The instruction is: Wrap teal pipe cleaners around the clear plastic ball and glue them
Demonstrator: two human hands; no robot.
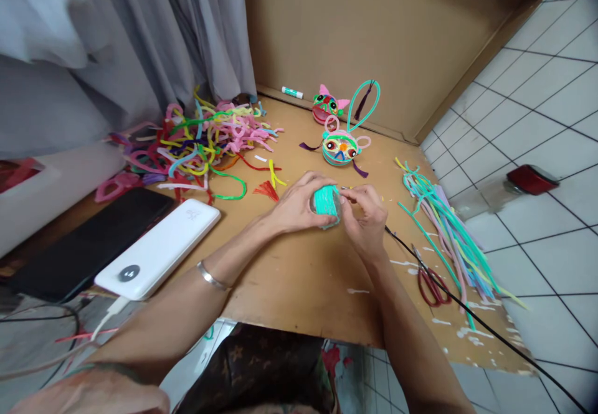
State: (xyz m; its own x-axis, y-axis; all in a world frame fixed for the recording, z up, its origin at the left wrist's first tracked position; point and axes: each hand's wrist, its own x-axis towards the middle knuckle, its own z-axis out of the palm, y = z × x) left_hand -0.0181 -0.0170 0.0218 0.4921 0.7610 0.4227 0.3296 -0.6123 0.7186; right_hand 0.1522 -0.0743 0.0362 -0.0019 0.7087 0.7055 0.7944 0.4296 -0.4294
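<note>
We have our left hand [298, 204] curved around a teal-wrapped piece [326, 202], its fingers behind and its thumb along the near side, open only as wide as the piece needs. The piece sits between our two hands, above the middle of the brown board [299, 283]. Our right hand [365, 216] is half curled, thumb and forefinger drawn close together at the piece's right edge; we cannot tell whether they grip a strand there or only press. Beyond our hands stand two decorated figures, a teal one [337, 157] with round pink ears and, behind it, a red one [322, 114] with pointed ears. To our left we see a tangled heap of coloured fuzzy stems [224, 131] and a white power bank [161, 246]; to our right, red-handled scissors [434, 287] lie beside a bundle of straighter stems [448, 233].
</note>
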